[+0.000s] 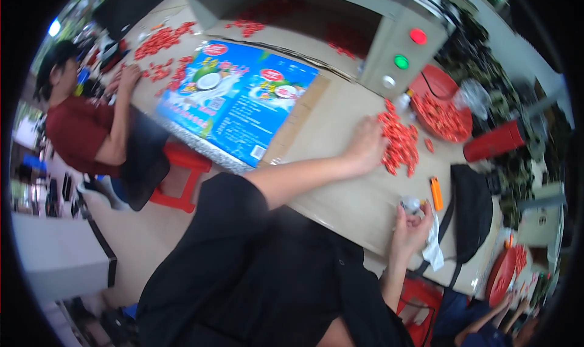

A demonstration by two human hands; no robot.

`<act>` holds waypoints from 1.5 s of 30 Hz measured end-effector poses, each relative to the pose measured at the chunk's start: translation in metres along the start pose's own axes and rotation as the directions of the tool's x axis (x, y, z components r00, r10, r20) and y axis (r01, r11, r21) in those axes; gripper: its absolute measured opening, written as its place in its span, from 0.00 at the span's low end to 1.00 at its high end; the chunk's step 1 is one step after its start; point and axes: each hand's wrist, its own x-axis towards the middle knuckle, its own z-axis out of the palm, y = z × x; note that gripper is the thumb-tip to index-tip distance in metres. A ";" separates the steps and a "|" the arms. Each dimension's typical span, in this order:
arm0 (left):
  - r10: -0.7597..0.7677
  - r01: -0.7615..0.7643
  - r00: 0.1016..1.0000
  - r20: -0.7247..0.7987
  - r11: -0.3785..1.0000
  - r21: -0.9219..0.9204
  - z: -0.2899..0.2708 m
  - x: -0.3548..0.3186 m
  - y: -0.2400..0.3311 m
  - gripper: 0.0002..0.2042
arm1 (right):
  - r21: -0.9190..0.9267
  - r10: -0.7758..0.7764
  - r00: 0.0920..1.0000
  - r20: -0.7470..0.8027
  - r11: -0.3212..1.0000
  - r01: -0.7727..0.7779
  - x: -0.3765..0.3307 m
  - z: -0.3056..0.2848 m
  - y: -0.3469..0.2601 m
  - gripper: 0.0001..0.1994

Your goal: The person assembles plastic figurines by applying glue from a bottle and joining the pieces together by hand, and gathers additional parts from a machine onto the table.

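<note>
At the left edge of a heap of small red pieces (399,141) on the worktable is my left hand (367,146), its fingertips blurred against them. Closer to the table's front edge, my right hand (410,230) has its fingers curled around a small greyish-white object (411,205), too blurred to name. White tissue (433,249) hangs beside that hand. An orange lighter-like stick (436,193) lies just beyond it. Behind the heap, a red bowl (450,121) holds many more of the same red pieces.
Left of my hands lies a blue printed cardboard sheet (237,97). A metal machine housing (380,55) with coloured buttons stands behind. To the right are a black waist bag (473,204) and a red cylinder (494,141). A co-worker (85,122) sits at the left.
</note>
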 end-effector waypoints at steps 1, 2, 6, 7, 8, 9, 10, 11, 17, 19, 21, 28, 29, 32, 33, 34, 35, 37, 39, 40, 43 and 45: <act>-0.030 0.030 1.000 0.005 0.998 0.058 0.007 0.002 0.005 0.20 | 0.026 -0.029 0.999 0.032 0.999 0.028 0.003 0.002 0.006 0.28; -0.025 0.025 1.000 0.003 0.999 0.036 0.014 0.005 0.007 0.21 | -0.026 -0.047 0.999 0.028 0.999 0.047 0.005 0.002 0.013 0.29; -0.051 0.052 0.995 -0.088 0.999 0.008 0.025 0.008 0.016 0.21 | 0.010 0.056 0.998 0.026 0.998 -0.056 0.004 0.001 0.010 0.29; -0.052 0.049 0.997 -0.061 0.998 -0.050 0.009 0.007 0.025 0.20 | 0.020 0.035 0.998 0.047 0.999 -0.036 0.003 0.000 0.006 0.29; -0.050 0.046 0.998 -0.032 0.993 -0.110 -0.005 0.006 0.025 0.20 | -0.016 0.038 0.999 -0.015 0.999 -0.038 0.001 0.000 0.003 0.27; -0.057 0.051 0.997 -0.058 0.994 -0.100 -0.016 0.006 0.016 0.20 | -0.049 0.036 0.996 -0.081 0.998 -0.040 -0.001 0.000 -0.001 0.25; -0.061 0.052 0.993 -0.106 0.995 -0.089 -0.028 0.003 0.001 0.19 | -0.041 0.020 0.998 -0.063 0.999 -0.022 -0.004 -0.002 -0.002 0.25; -0.063 0.052 0.987 -0.150 0.996 -0.079 -0.041 0.000 -0.013 0.18 | -0.025 0.037 0.994 -0.102 0.999 -0.040 -0.007 -0.005 -0.003 0.21; -0.025 0.165 0.762 -0.647 0.974 0.156 -0.197 -0.003 -0.164 0.14 | 0.058 -0.064 0.991 -0.118 0.996 0.071 -0.025 -0.003 -0.013 0.10; -0.153 0.363 0.653 -0.742 0.923 0.129 -0.257 -0.012 -0.217 0.15 | 0.100 -0.084 0.996 0.026 0.992 0.081 -0.028 0.006 -0.020 0.09; -0.120 0.512 0.604 -0.788 0.816 0.269 -0.311 -0.023 -0.261 0.15 | 0.120 -0.072 0.996 0.050 0.991 0.066 -0.030 0.021 -0.028 0.08; -0.226 0.735 0.501 -0.835 0.621 0.273 -0.432 -0.049 -0.350 0.16 | -0.251 -0.217 0.950 0.224 0.929 0.271 -0.027 0.048 -0.052 0.13; -0.234 0.743 0.488 -0.841 0.617 0.259 -0.442 -0.051 -0.359 0.16 | -0.291 -0.272 0.929 0.250 0.894 0.340 -0.024 0.052 -0.052 0.13; -0.320 0.757 0.510 -0.798 0.608 0.240 -0.447 -0.048 -0.362 0.17 | -0.267 -0.210 0.950 0.229 0.925 0.269 -0.023 0.065 -0.069 0.11; -0.385 0.761 0.539 -0.749 0.604 0.238 -0.448 -0.048 -0.358 0.17 | -0.268 -0.210 0.949 0.233 0.925 0.270 -0.021 0.068 -0.073 0.11; -0.387 0.764 0.537 -0.750 0.601 0.237 -0.446 -0.048 -0.359 0.17 | -0.269 -0.228 0.939 0.258 0.916 0.297 -0.019 0.071 -0.077 0.11; -0.338 0.754 0.572 -0.747 0.574 0.318 -0.443 -0.049 -0.360 0.18 | -0.270 -0.247 0.927 0.281 0.907 0.323 -0.018 0.073 -0.080 0.10; -0.291 0.744 0.605 -0.741 0.538 0.396 -0.439 -0.048 -0.357 0.18 | -0.274 -0.268 0.911 0.313 0.893 0.356 -0.017 0.080 -0.091 0.10; -0.297 0.717 0.647 -0.702 0.551 0.427 -0.434 -0.047 -0.351 0.19 | -0.277 -0.289 0.894 0.343 0.878 0.390 -0.016 0.083 -0.097 0.10; -0.299 0.720 0.644 -0.704 0.549 0.426 -0.429 -0.046 -0.352 0.19 | -0.289 -0.298 0.875 0.382 0.860 0.420 -0.015 0.083 -0.098 0.10; -0.286 0.606 0.694 -0.660 0.728 0.321 -0.410 -0.033 -0.346 0.19 | -0.300 -0.334 0.839 0.430 0.823 0.482 -0.013 0.084 -0.098 0.10; -0.231 0.416 0.771 -0.594 0.888 0.194 -0.401 -0.027 -0.329 0.19 | -0.300 -0.361 0.822 0.441 0.803 0.514 -0.014 0.085 -0.097 0.10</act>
